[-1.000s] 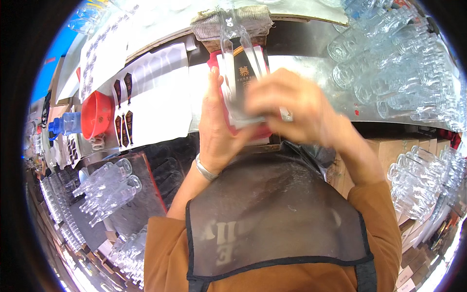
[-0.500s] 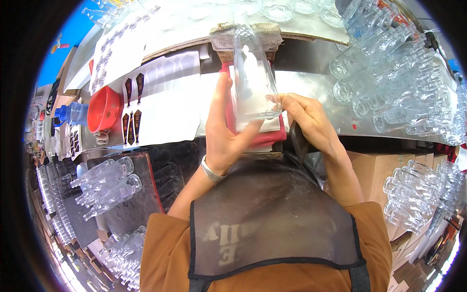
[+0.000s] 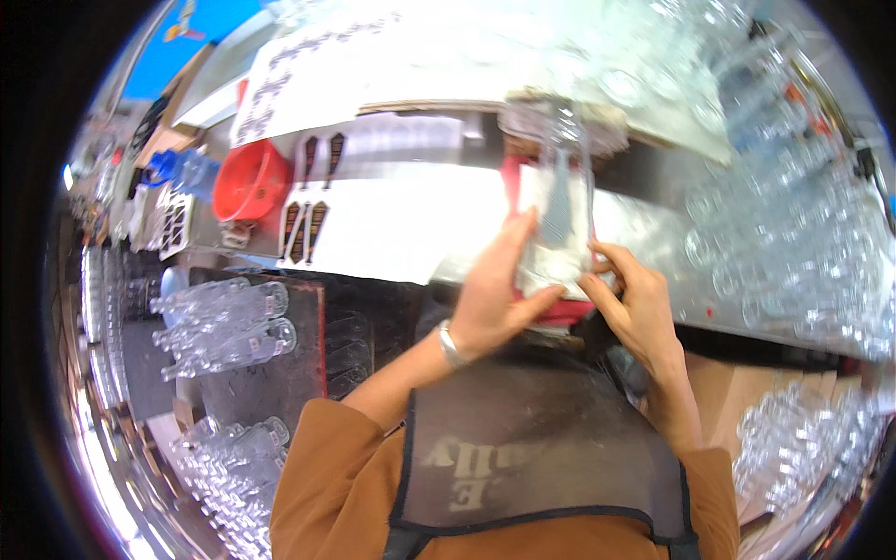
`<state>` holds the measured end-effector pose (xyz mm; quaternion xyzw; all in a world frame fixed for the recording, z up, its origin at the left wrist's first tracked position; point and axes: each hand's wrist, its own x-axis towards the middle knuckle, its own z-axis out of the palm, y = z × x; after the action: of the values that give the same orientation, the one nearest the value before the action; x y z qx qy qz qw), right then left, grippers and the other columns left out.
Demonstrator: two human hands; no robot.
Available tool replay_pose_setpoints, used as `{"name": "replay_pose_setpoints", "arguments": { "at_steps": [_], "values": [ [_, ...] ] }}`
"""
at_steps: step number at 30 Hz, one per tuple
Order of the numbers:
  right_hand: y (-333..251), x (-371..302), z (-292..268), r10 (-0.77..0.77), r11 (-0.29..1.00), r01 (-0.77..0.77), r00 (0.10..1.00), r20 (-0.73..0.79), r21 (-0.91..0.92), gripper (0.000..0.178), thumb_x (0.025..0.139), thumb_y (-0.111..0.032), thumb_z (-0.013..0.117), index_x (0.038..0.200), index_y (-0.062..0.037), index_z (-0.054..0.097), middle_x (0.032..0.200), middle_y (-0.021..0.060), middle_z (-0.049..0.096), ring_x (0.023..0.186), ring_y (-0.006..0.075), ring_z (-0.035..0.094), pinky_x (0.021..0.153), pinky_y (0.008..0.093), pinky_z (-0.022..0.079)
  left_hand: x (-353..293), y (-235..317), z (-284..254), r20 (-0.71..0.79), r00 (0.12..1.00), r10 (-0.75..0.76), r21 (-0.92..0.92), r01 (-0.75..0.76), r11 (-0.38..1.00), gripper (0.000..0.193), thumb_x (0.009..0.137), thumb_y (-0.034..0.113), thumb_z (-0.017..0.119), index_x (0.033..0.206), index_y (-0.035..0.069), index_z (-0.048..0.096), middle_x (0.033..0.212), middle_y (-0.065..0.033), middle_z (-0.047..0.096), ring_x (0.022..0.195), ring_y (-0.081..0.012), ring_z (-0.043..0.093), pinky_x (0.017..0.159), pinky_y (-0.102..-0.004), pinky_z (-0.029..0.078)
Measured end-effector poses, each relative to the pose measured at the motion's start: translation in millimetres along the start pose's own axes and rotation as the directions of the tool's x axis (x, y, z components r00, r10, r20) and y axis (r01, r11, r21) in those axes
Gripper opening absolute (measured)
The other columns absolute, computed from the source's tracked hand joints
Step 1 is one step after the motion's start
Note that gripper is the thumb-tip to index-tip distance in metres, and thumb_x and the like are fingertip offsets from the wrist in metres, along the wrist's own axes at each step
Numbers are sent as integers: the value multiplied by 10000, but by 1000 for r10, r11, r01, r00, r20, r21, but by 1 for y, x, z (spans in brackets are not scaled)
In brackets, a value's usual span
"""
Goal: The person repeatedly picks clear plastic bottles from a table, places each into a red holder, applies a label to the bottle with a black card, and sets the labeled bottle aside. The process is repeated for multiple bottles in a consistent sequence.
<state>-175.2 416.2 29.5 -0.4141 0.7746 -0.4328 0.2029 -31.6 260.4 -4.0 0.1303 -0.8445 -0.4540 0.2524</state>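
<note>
A clear glass bottle [image 3: 581,191] lies with its neck pointing away from me, over a padded rest with a red cloth [image 3: 564,312] and a white cloth or paper. A grey-blue patterned strip [image 3: 557,203] shows on or through its side. My left hand [image 3: 497,287] is around the bottle's left side and base, thumb across the near end. At the right edge near the base, my right hand [image 3: 638,301] has its fingers curled and thumb close together against the glass. The bottle's neck rests by a rolled cloth pad [image 3: 605,129]. Motion blurs the fingertips somewhat.
Many clear bottles [image 3: 793,215] lie stacked at the right. To the left are a white sheet [image 3: 401,219] with dark tie-shaped decals [image 3: 317,231], a red bowl [image 3: 252,180] and a blue-capped container [image 3: 177,170]. More bottles [image 3: 229,322] lie lower left; cardboard boxes [image 3: 723,397] stand lower right.
The bottle has come down closer to the padded rest and straightened, with both hands still on it. A grey-blue strip now shows on it. My view has turned, shifting the surroundings rightward.
</note>
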Motion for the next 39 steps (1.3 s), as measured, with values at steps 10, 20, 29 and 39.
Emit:
{"name": "replay_pose_setpoints", "arguments": {
  "at_steps": [10, 20, 29, 39],
  "values": [
    [23, 2, -10, 192, 963, -186, 981, -14, 197, 403, 886, -49, 701, 1269, 25, 597, 862, 81, 712, 656, 73, 610, 609, 235, 496, 38, -27, -61, -169, 985, 30, 183, 2, 983, 917, 781, 279, 842, 1486, -52, 357, 1486, -254, 448, 1378, -390, 443, 1114, -446, 376],
    [34, 12, -17, 200, 963, -190, 979, -31, 190, 347, 944, -79, 672, 1261, 43, 600, 853, 67, 686, 761, 75, 620, 671, 224, 501, 101, -170, -246, -648, 757, -88, 662, 617, 426, 777, 919, 526, 605, 1440, -28, 448, 1433, -257, 505, 1381, -440, 400, 1135, -508, 305],
    [22, 2, -21, 118, 980, -126, 991, 56, 155, 472, 863, -26, 700, 1316, 23, 578, 897, 50, 688, 636, 27, 521, 568, 188, 404, 71, -198, -297, -460, 857, 232, 803, 290, 520, 282, 856, 185, 694, 1117, 79, 697, 1125, -123, 705, 1059, -301, 642, 937, -412, 476],
    [15, 0, 18, -111, 974, 87, 988, -107, -207, 640, 736, -155, 835, 1301, 3, 582, 861, 107, 654, 610, 204, 583, 589, 334, 487, 95, -71, -170, -467, 858, -212, 0, 240, 971, 198, 939, 172, 714, 1021, -6, 745, 869, 23, 711, 760, -12, 565, 658, -183, 443]
  ]
}}
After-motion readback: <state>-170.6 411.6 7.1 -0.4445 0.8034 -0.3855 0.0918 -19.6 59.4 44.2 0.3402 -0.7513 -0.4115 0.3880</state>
